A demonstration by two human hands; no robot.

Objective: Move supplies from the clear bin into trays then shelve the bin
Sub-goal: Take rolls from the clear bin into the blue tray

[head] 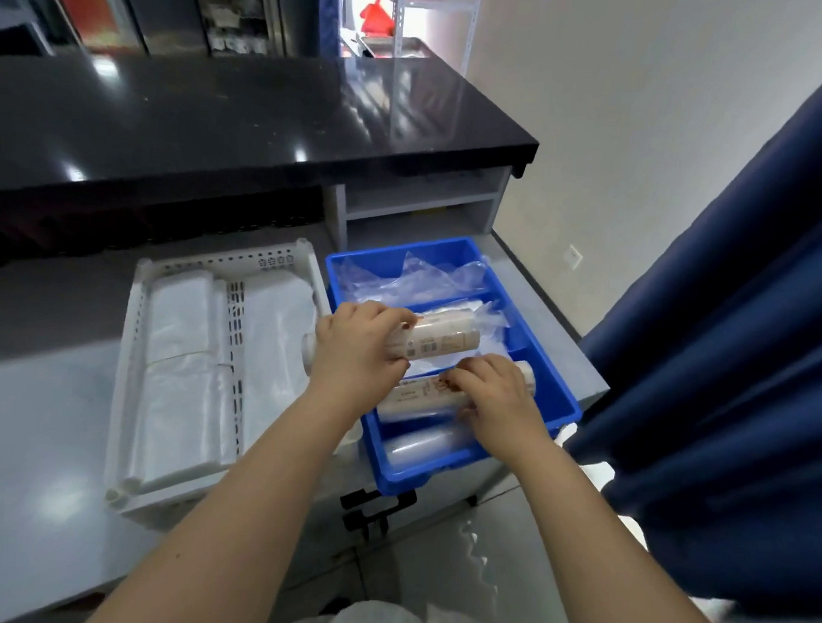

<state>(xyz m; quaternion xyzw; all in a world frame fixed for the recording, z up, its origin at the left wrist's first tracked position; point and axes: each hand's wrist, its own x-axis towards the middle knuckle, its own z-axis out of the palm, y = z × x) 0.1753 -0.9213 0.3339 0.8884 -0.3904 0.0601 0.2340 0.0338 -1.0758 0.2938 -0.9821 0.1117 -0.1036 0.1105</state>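
- Looking at a blue plastic divided tray (556, 383) sitting at the near right corner of a pale grey counter (42, 413), near rim right at the counter edge, maybe poking over it, can't tell.
- Getting crowded on the right: dark blue curtain (729, 325) hanging just beside the tray's right rim, leaving barely any room there.
- Sitting just beside the tray's left wall: a white perforated plastic tray (223, 260), holding folded white plastic bags (182, 329) in two columns.
- Looming behind both: a glossy black countertop (220, 114), with an open grey cubby shelf (418, 203) tucked under its right end.
- Left hand (355, 351) gripping a cream paper-labelled roll (438, 338), fingers curled over the top, holding it over the middle of the blue tray, its left end sticking out past the left rim.
- Right hand (494, 399) curling fingers round the right end of a second labelled roll (415, 394) lying across the tray's near half.
- Also lying in there: a clear film roll (422, 446) in the nearest compartment, and crumpled clear plastic bags (401, 278) in the far one.
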